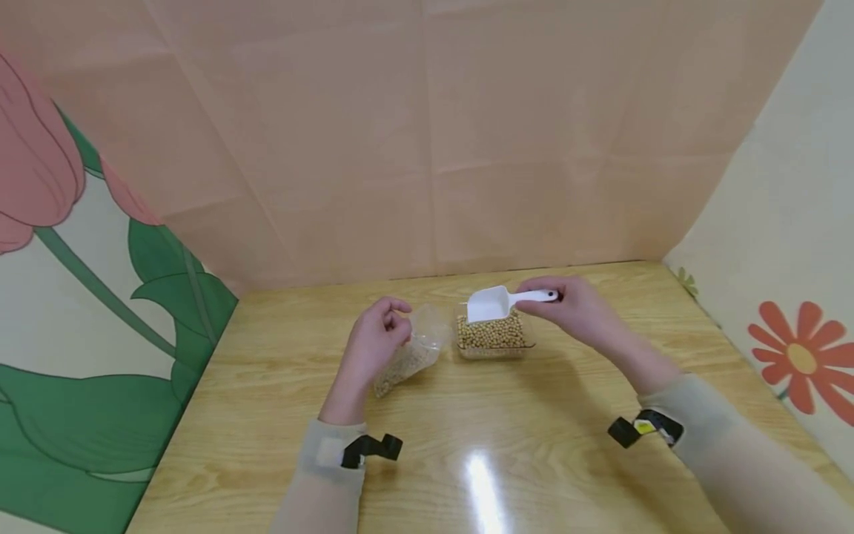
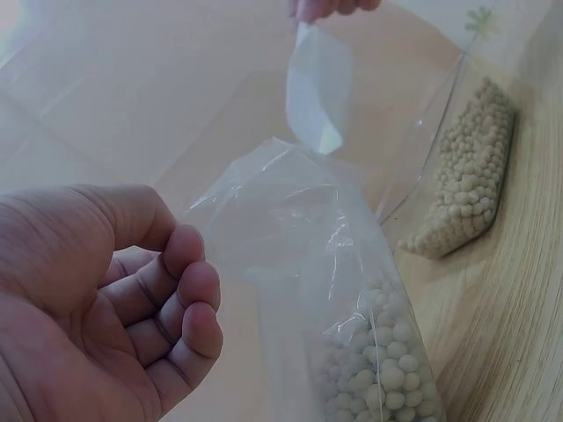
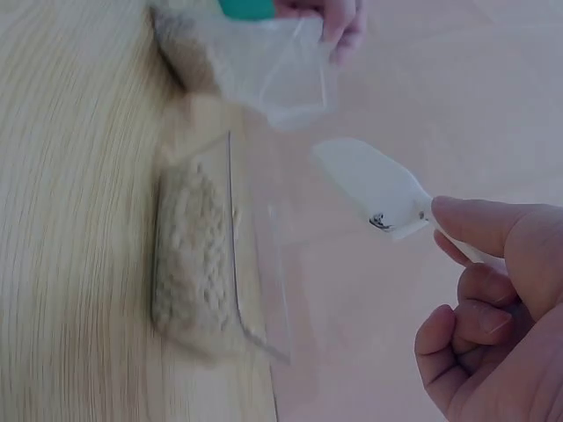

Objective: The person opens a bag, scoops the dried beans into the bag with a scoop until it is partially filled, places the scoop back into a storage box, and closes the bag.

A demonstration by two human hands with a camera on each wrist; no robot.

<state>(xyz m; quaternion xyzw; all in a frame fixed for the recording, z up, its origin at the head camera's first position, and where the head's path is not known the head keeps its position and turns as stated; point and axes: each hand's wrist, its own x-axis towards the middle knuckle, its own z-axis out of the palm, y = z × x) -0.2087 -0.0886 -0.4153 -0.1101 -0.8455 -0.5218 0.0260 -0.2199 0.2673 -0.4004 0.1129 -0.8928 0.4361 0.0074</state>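
Note:
My right hand (image 1: 575, 305) pinches the handle of a white plastic scoop (image 1: 489, 304). The scoop is over a clear rectangular container (image 1: 495, 355) filled with round beige beans (image 1: 492, 334) that look like soybeans; no beans show in its bowl in the right wrist view (image 3: 374, 180). To the left, my left hand (image 1: 377, 340) pinches the rim of a clear plastic bag (image 1: 415, 357) between thumb and curled fingers. More of the same beans (image 2: 387, 374) lie in the bag's lower part, which rests tilted on the table. The bag's mouth points toward the container.
The wood-grain table (image 1: 440, 460) runs back to a pink-beige covered wall (image 1: 427, 148). Flower-printed panels stand at left (image 1: 100, 311) and right (image 1: 767, 245). Black camera mounts (image 1: 371, 449) sit on both wrists.

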